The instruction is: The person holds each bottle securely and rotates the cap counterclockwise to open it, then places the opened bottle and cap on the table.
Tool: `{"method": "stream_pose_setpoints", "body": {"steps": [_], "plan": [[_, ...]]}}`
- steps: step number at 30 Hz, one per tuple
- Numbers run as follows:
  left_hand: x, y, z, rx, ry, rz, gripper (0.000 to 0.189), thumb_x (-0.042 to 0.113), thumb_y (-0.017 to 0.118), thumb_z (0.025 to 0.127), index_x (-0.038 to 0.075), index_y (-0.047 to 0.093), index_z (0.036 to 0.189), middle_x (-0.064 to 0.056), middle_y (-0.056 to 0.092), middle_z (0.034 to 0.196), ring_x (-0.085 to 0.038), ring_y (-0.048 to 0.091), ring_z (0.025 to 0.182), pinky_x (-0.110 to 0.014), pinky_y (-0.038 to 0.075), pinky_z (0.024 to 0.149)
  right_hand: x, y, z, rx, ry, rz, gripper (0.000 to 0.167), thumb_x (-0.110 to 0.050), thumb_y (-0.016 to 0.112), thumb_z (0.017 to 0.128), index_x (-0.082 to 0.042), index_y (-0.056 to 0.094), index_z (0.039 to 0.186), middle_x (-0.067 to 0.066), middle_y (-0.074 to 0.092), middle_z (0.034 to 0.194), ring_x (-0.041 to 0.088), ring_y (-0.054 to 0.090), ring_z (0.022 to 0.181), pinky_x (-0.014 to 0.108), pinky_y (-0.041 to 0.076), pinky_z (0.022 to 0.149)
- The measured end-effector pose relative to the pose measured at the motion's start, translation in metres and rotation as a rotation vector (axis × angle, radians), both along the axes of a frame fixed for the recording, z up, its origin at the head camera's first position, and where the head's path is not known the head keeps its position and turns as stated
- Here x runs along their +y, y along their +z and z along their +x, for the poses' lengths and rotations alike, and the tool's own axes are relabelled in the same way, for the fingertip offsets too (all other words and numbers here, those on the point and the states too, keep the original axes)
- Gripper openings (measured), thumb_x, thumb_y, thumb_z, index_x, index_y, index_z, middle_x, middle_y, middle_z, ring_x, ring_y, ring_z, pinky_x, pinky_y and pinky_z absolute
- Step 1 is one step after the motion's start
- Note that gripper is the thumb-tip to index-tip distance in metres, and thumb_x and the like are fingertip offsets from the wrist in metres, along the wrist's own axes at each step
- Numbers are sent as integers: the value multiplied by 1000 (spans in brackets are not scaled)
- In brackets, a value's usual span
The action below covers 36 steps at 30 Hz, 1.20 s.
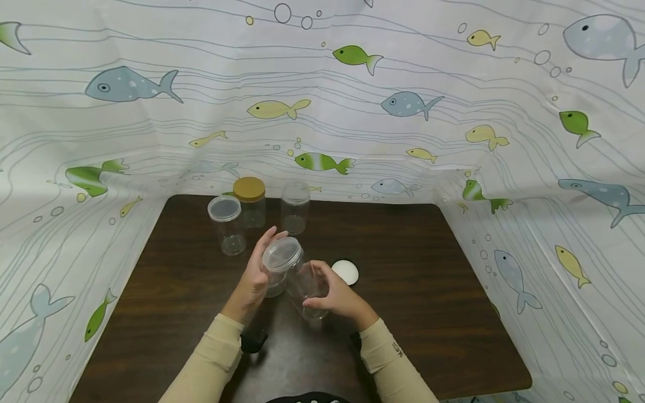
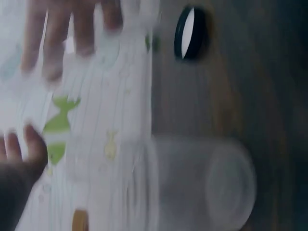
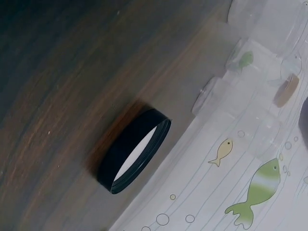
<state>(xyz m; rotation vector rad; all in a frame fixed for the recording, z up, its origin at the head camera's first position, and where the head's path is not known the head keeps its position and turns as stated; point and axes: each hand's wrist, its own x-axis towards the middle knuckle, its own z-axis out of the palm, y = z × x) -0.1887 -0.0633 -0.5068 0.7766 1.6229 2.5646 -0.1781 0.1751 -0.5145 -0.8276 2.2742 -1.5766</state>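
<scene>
In the head view my right hand (image 1: pixel 340 296) grips a clear plastic jar (image 1: pixel 307 291) round its side, thumb in front. The jar leans with its wide top toward my left hand (image 1: pixel 252 282). That hand stands beside the jar's top, fingers extended upward and apart. Whether a clear lid covers the tilted jar's top, I cannot tell. Just behind it, partly hidden, another clear jar (image 1: pixel 274 289) stands on the table. A black lid with a white liner (image 3: pixel 134 151) lies inside up to the right of my right hand. The left wrist view is blurred.
At the back left stand a clear jar with a translucent top (image 1: pixel 232 229), a jar with a gold lid (image 1: pixel 249 190) and another clear jar (image 1: pixel 295 210). The dark wooden table (image 1: pixel 413 313) is bordered by a white fish-print curtain (image 1: pixel 353 134).
</scene>
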Motion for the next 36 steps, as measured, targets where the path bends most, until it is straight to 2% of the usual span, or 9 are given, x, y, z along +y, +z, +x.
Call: {"method": "stream_pose_setpoints", "body": {"steps": [2, 4, 8, 14, 19, 24, 28, 32, 36], "plan": [[-10, 1, -4, 26, -86, -26, 101, 37, 78, 89, 6, 15, 161, -13, 29, 161, -20, 37, 142, -28, 38, 108, 3, 3, 0, -52, 51, 3, 86, -44, 81, 86, -6, 38, 149, 9, 48, 148, 26, 48, 133, 42, 40, 109], [-18, 2, -7, 66, -173, -55, 114, 62, 75, 82, 9, 15, 162, -14, 23, 164, -22, 29, 148, -30, 36, 111, 4, 3, 0, -84, 95, 19, 91, -53, 79, 85, -6, 36, 151, 8, 46, 151, 26, 45, 137, 44, 37, 111], [-25, 3, -8, 129, -309, -128, 120, 81, 60, 78, 15, 9, 164, -9, 14, 169, -25, 18, 153, -35, 30, 114, 5, 1, 0, -118, 169, 54, 95, -61, 74, 85, -8, 34, 153, 6, 44, 152, 23, 43, 140, 41, 37, 111], [-26, -1, -6, 168, -369, -109, 111, 71, 66, 83, 2, 24, 158, -26, 27, 161, -36, 30, 147, -42, 37, 113, 2, -1, -1, -114, 183, 56, 90, -55, 75, 87, -8, 35, 152, 7, 46, 151, 21, 46, 136, 38, 40, 109], [-24, -6, -6, 149, -292, -78, 96, 66, 69, 84, -3, 40, 144, -25, 46, 146, -38, 43, 137, -41, 43, 107, -1, 0, 1, -100, 91, 93, 87, -48, 79, 85, -10, 38, 151, 5, 44, 151, 22, 45, 137, 43, 39, 110], [-18, -7, -5, 114, -121, -41, 89, 66, 70, 81, 4, 48, 141, -10, 59, 136, -24, 55, 125, -34, 47, 101, -9, -2, 2, -40, 2, 97, 83, -37, 84, 84, -12, 39, 150, 2, 45, 150, 20, 46, 136, 44, 39, 111], [-12, -3, -4, 68, -3, 1, 85, 65, 72, 82, 5, 50, 137, -7, 61, 132, -18, 56, 121, -30, 47, 98, -17, -4, 1, 60, -44, 86, 80, -24, 87, 82, -10, 41, 146, 3, 52, 145, 19, 51, 130, 40, 42, 108], [-11, 0, -4, 27, 47, 39, 81, 58, 77, 83, 5, 50, 137, -9, 58, 134, -17, 55, 119, -29, 47, 95, -22, -6, -1, 138, -51, 73, 78, -16, 88, 80, -6, 42, 142, 7, 58, 138, 21, 55, 125, 38, 46, 104], [-12, 2, -6, -10, 77, 108, 76, 51, 82, 81, 6, 52, 134, -7, 59, 129, -16, 57, 115, -26, 49, 93, -23, -7, -2, 141, -66, 85, 78, -15, 88, 80, -6, 43, 142, 6, 59, 137, 20, 55, 123, 38, 46, 103]]}}
